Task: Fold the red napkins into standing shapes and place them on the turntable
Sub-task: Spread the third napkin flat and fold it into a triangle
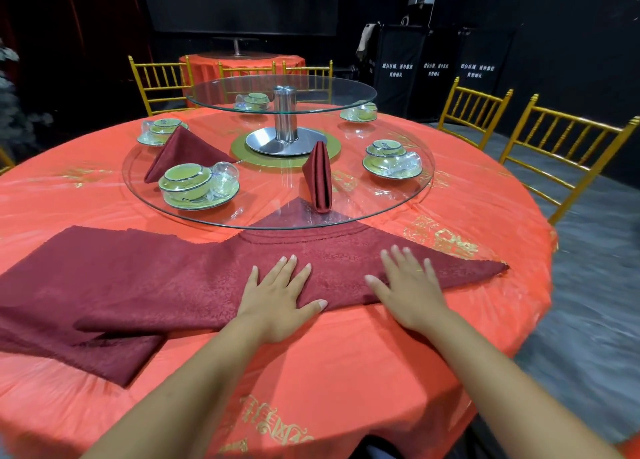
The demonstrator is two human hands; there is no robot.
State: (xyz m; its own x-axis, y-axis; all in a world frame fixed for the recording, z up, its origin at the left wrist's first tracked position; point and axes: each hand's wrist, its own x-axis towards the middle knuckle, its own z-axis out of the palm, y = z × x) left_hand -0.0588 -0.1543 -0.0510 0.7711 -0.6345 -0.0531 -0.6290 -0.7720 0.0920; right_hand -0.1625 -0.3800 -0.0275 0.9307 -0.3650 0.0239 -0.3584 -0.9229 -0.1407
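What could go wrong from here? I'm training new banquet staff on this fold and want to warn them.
1. The napkin's far point lies under the glass turntable's rim; lifting it carelessly might snag there.
2. The upright folded napkin stands near that rim, so a bump could topple it.
3. Both hands, left hand and right hand, press flat on slick-looking plastic table cover; the cloth may slide and skew the crease.

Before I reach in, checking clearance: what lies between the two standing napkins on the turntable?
In the head view, one bowl set sits between the left napkin and right napkin.
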